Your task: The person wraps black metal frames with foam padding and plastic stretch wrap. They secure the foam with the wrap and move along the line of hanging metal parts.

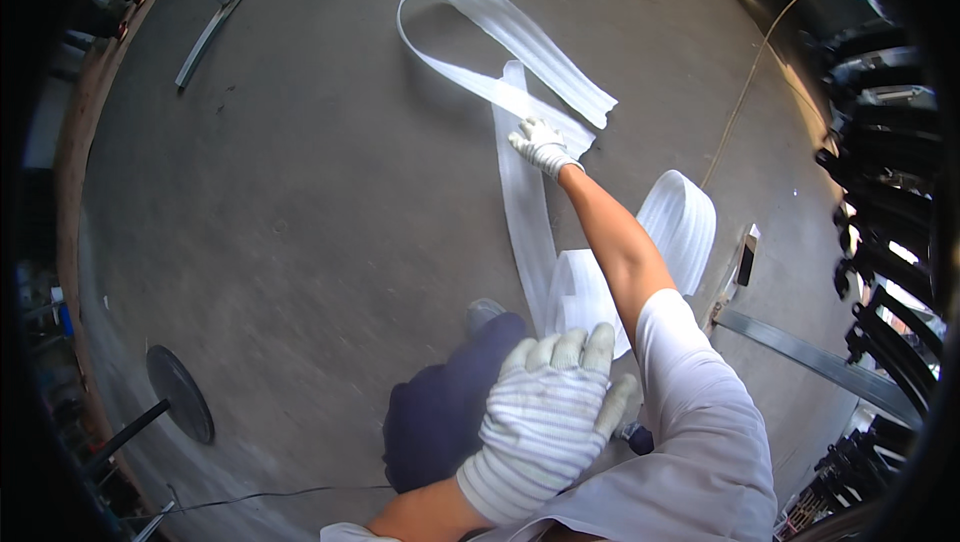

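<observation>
Striped white work gloves cover both hands. My right hand (543, 147) reaches far out over the floor, its fingers curled on a long white foam strip (480, 2). That strip bends back in a loop on the far side. Beneath it a straight foam strip (525, 202) runs toward me. Close to my body, my left hand (545, 422) is held palm down with its fingers stretched and the thumb apart, nothing seen in it. More white foam (680, 227) curves up beside my right forearm, partly hidden by it. My left hand covers part of the near foam.
Black curved metal parts (890, 192) line the right side, near a metal bar (800, 347). A round black base (180, 394) with a pole stands at left. A metal frame leg (225, 17) is at far left. A yellow cord (765, 52) crosses the floor.
</observation>
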Demonstrator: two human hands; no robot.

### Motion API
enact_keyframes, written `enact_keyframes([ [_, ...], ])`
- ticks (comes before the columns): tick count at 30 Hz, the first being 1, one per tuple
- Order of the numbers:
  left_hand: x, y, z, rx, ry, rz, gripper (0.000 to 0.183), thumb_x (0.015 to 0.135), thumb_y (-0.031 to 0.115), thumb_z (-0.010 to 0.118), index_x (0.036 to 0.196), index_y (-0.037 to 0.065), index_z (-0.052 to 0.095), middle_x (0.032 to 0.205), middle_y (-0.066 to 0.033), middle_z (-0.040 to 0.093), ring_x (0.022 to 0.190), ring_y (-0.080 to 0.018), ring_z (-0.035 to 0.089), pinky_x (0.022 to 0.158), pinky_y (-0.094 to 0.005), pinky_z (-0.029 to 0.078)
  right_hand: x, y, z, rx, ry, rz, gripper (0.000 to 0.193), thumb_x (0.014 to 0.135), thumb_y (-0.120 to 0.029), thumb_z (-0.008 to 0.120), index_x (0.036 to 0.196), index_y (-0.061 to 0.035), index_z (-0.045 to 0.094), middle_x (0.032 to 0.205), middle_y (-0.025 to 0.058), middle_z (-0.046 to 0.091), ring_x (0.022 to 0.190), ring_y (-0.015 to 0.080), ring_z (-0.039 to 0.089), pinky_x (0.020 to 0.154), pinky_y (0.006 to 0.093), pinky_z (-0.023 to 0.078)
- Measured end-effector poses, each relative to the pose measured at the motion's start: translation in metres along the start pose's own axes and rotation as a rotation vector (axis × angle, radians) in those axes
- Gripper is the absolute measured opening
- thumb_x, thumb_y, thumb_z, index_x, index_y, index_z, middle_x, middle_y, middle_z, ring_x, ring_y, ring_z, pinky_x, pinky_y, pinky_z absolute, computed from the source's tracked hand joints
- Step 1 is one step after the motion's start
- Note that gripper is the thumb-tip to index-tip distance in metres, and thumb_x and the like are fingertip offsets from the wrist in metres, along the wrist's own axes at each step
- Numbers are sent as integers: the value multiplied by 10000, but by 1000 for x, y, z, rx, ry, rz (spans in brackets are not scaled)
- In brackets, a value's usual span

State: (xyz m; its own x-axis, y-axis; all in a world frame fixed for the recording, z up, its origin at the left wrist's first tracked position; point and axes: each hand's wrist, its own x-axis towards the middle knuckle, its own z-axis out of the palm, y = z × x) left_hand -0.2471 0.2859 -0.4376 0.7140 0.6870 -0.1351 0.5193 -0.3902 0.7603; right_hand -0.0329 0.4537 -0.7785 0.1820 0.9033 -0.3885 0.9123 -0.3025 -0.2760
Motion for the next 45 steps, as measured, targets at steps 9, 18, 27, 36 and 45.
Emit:
enact_keyframes([
  [9, -10, 58, 25, 225, 246, 166, 749, 643, 310, 636, 1287, 208, 267, 1297, -175, 238, 1202, -377, 198, 975, -498, 151, -299, 3, -184, 1926, 93, -231, 397, 754, -77, 496, 1122, 65, 446, 1131, 117, 496, 988, 160, 500, 874, 233, 360],
  [18, -115, 154, 97, 494, 597, 1037, 533, 675, 214, 561, 1185, 207, 408, 1215, -61, 388, 1127, -275, 357, 957, -535, 184, -634, -35, -205, 2194, 403, -500, 639, 564, 60, 474, 1192, 84, 359, 1155, 180, 464, 1032, 234, 492, 928, 319, 365],
  [27, -247, 259, 50, -308, 15, 1163, 433, 632, 54, 582, 1060, 67, 518, 956, -93, 541, 877, -241, 530, 817, -321, 406, -783, -78, -216, 402, 1557, 86, 228, 661, 3, 574, 865, -90, 613, 1074, 128, 476, 971, 218, 481, 830, 282, 362],
  [36, -222, 297, 16, -975, -501, 1102, 510, 759, 193, 595, 1199, 43, 387, 1105, -75, 494, 1011, -161, 469, 866, -274, 364, -829, -52, -290, 470, 1588, -151, 173, 737, 44, 419, 822, -8, 560, 708, 95, 557, 646, 171, 532, 632, 256, 430],
  [45, -103, 394, -46, -399, 378, 1408, 432, 795, 166, 510, 1189, 51, 377, 1198, -142, 394, 1146, -253, 353, 965, -338, 284, -788, -9, -375, 429, 1356, -241, 111, 763, -46, 522, 863, -15, 558, 779, 78, 528, 707, 132, 516, 662, 240, 427],
])
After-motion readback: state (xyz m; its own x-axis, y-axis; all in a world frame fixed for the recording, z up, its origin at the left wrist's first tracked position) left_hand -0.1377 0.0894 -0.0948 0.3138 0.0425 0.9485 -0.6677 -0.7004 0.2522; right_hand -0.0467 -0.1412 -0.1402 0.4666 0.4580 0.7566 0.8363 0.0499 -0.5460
